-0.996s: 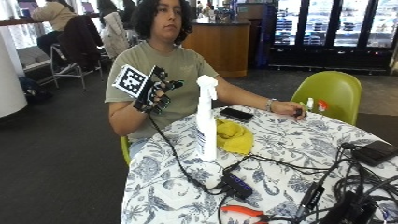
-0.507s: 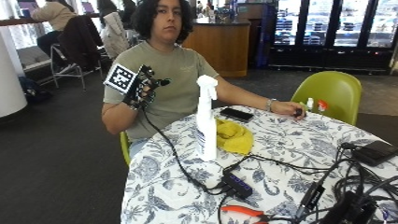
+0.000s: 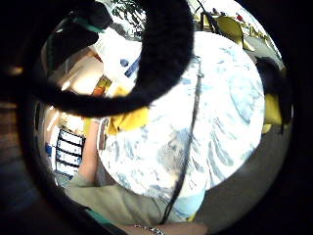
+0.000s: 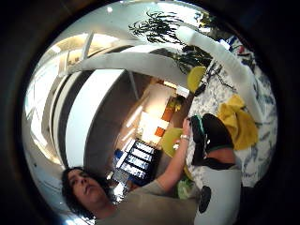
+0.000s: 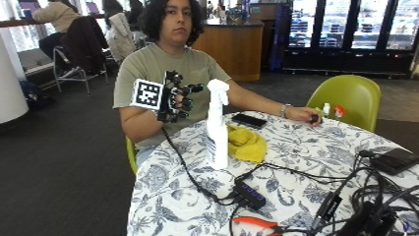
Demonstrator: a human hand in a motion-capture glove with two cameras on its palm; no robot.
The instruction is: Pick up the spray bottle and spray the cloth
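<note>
White plastic spray bottle point(image 5: 217, 125) stands upright on the floral tablecloth point(image 5: 308, 167), with the yellow cloth point(image 5: 246, 144) bunched just beside it, on the person's side. The gloved right hand point(image 5: 177, 96) hovers in the air level with the nozzle, near it but apart, fingers loosely curled and holding nothing. A black phone point(image 5: 249, 120) lies beyond the cloth.

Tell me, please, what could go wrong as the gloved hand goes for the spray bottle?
The spray bottle is tall and narrow, standing upright; a sideways knock from the gloved right hand, raised beside its nozzle, could tip it. A black cable trails from the glove across the table by the bottle's base and might snag it.
</note>
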